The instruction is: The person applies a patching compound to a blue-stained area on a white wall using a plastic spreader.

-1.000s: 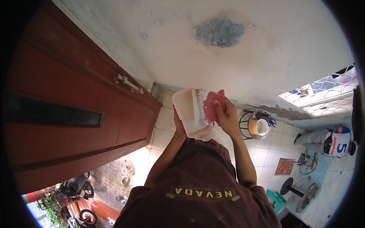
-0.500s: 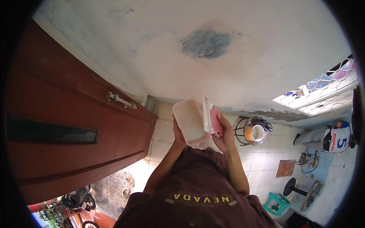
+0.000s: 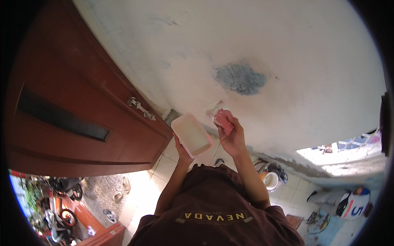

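Observation:
My left hand [image 3: 183, 156] is closed around the side and underside of a pale pink-rimmed plastic tub [image 3: 210, 142], which is tilted and has a smooth whitish interior. In my right hand [image 3: 233, 138] I grip a pink putty spreader [image 3: 223, 119], thumb on its face. Its far edge, coated with white putty [image 3: 214, 108], is up by the wall [image 3: 287, 110]; whether it touches the wall I cannot tell. Above the spreader, a rough blue-grey patch [image 3: 241, 78] stands out on the pale wall.
A red-brown door [image 3: 61, 106] with a metal handle [image 3: 141, 108] is at left. To the right, a white bucket [image 3: 270, 180] sits by dark bundled stuff [image 3: 280, 171], below a grilled window [image 3: 342, 149]. A person [image 3: 353, 204] is at lower right. Sandals [image 3: 118, 197] and motorcycles [image 3: 61, 221] are outside.
My right hand has raised the spreader from beside the tub toward the wall and turned it. The tub has shifted slightly left, and the view has swung.

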### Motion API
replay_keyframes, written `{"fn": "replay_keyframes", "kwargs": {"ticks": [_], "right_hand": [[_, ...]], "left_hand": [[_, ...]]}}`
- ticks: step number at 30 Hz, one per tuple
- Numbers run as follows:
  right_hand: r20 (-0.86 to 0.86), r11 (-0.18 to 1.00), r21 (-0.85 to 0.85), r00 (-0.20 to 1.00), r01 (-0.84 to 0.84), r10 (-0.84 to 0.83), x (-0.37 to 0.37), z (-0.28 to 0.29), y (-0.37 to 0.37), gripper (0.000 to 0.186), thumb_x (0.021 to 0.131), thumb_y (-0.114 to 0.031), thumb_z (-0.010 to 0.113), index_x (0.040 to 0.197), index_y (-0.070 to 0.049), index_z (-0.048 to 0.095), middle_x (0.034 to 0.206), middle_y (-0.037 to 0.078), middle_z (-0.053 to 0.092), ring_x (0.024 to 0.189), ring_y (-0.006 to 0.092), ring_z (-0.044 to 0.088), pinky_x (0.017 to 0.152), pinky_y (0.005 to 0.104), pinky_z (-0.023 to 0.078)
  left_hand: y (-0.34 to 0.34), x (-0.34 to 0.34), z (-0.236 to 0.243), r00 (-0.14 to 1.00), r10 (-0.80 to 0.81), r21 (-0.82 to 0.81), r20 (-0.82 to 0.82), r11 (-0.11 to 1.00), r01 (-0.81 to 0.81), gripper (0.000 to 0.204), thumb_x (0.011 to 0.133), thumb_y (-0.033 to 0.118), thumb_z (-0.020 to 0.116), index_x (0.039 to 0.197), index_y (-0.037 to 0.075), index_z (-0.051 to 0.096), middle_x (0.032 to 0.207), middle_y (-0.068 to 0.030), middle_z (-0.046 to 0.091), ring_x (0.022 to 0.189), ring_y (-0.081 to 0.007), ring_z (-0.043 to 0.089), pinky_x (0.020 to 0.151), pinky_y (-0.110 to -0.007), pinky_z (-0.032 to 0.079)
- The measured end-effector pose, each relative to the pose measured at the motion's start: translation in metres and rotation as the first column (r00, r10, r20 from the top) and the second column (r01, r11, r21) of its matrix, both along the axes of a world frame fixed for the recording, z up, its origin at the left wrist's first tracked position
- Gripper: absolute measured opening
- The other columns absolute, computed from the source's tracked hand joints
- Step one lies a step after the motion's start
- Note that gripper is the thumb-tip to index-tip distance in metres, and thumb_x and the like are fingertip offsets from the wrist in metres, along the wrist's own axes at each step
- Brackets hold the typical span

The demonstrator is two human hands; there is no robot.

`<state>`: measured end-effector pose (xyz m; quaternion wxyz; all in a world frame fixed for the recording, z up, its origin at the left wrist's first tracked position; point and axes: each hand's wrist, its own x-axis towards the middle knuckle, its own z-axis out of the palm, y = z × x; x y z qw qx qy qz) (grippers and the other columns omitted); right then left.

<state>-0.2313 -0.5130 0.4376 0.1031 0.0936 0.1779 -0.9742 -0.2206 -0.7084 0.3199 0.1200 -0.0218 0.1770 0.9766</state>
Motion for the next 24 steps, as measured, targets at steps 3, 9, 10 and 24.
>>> {"fn": "replay_keyframes", "kwargs": {"ticks": [3,9,10,24], "right_hand": [[0.093,0.998,0.016,0.994,-0.066,0.064,-0.039,-0.007,-0.004,0.031,0.103,-0.021,0.054,0.127,-0.002,0.059,0.122,0.013,0.065,0.095,0.0213,0.066,0.074,0.0277,0.06],[0.282,0.995,-0.097,0.959,-0.011,0.038,-0.119,-0.042,-0.03,0.032,0.104,-0.021,0.049,0.124,0.001,0.059,0.117,0.014,0.065,0.079,0.0182,0.06,0.067,0.0257,0.057],[0.283,0.99,-0.142,0.958,0.005,0.036,-0.13,-0.043,-0.038,0.031,0.104,-0.02,0.047,0.123,0.002,0.059,0.117,0.014,0.066,0.079,0.0181,0.06,0.067,0.0261,0.057],[0.148,0.982,-0.187,0.989,0.037,-0.009,-0.207,0.016,-0.12,0.028,0.103,-0.017,0.046,0.114,0.001,0.064,0.105,0.011,0.072,0.071,0.0143,0.055,0.064,0.0255,0.052]], "left_hand": [[0.004,0.0,0.008,0.996,0.091,0.025,0.009,0.996,-0.091,0.078,0.101,0.074,0.034,0.152,0.016,0.042,0.139,-0.0088,0.059,0.123,-0.0303,0.063,0.101,-0.056,0.054],[0.011,0.019,-0.002,0.98,0.182,0.022,0.079,0.983,-0.184,0.079,0.099,0.075,0.034,0.152,0.016,0.043,0.138,-0.0097,0.06,0.123,-0.0327,0.063,0.101,-0.059,0.054],[0.009,0.024,-0.002,0.975,0.203,0.01,0.088,0.979,-0.204,0.08,0.099,0.075,0.034,0.152,0.016,0.043,0.138,-0.0098,0.06,0.123,-0.0331,0.063,0.101,-0.059,0.054],[-0.071,-0.092,-0.018,0.998,-0.032,0.055,0.047,0.998,0.029,0.082,0.096,0.078,0.036,0.15,0.017,0.046,0.136,-0.0127,0.062,0.12,-0.0375,0.064,0.098,-0.06,0.054]]}}
